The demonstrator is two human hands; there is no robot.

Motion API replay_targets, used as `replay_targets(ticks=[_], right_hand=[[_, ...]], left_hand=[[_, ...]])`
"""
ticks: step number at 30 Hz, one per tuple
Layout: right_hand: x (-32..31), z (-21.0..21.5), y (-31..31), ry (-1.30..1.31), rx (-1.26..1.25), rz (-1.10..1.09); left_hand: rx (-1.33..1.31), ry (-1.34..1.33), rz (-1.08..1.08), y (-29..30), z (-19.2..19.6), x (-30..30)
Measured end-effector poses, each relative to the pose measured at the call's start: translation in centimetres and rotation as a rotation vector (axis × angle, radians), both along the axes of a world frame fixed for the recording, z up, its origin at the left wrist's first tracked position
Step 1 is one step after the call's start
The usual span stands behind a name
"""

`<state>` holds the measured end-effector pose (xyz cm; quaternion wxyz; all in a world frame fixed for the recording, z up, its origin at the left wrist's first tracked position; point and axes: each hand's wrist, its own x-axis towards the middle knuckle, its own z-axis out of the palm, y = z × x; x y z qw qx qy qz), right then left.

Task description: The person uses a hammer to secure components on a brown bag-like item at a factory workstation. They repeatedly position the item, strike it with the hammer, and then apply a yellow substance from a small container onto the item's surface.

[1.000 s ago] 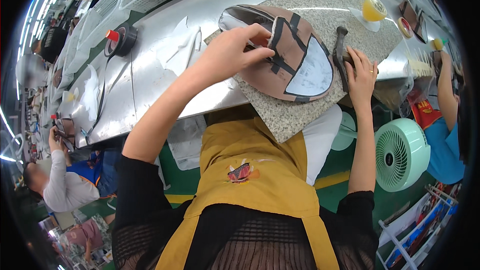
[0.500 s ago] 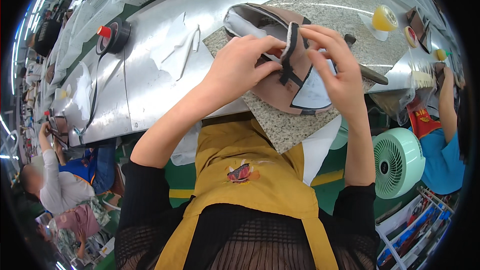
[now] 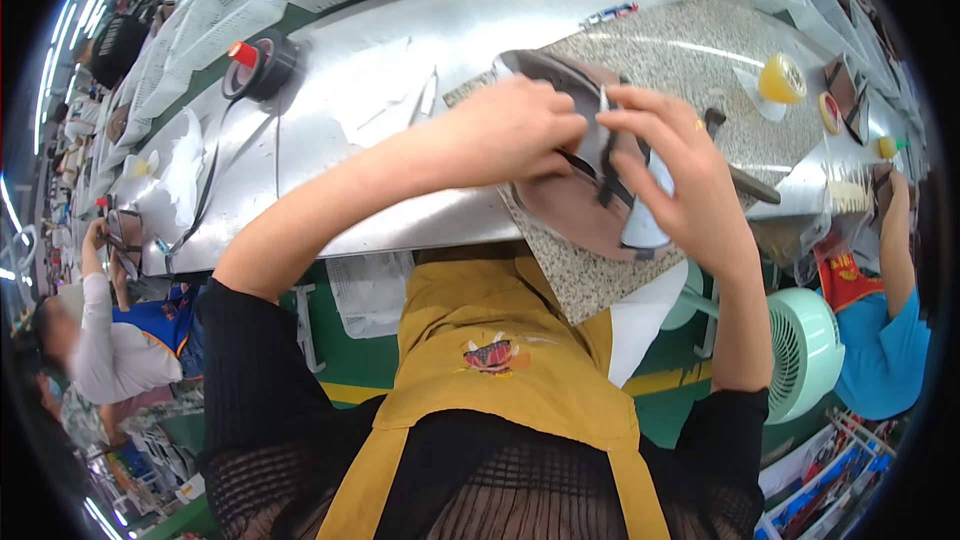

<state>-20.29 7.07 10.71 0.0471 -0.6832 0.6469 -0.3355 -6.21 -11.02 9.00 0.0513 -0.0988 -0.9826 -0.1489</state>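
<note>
A brownish-pink bag with black trim strips and a pale, grey-lined opening rests on a speckled stone slab. My left hand is curled at the opening, its fingertips gripping the bag's near edge. On the bag's right side, my right hand has its index finger and thumb at the upright black-trimmed edge; the fingers are bent and look closed on it. A white patch shows on the bag below my right hand. My hands hide much of the opening.
A black tape roll with a red cap stands on the metal table. White scraps lie beside the slab. A yellow jar, a dark-headed hammer and cutters lie around it. White baskets line the far edge; a green fan stands right.
My left hand has curled further over the bag's opening, and the bag's rim has folded lower. The whole view has shifted, moving the table and slab slightly down and right.
</note>
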Motion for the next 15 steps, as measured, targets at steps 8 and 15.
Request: replay_targets(ticks=[8,15], right_hand=[[0.7,0.3,1.7,0.155,0.062,-0.081],[0.5,0.6,0.9,-0.109,-0.029,-0.063]], left_hand=[[0.259,-0.052,0.040,2.2,0.8,1.5],[0.028,0.195,-0.039,-0.7,-0.2,3.4]])
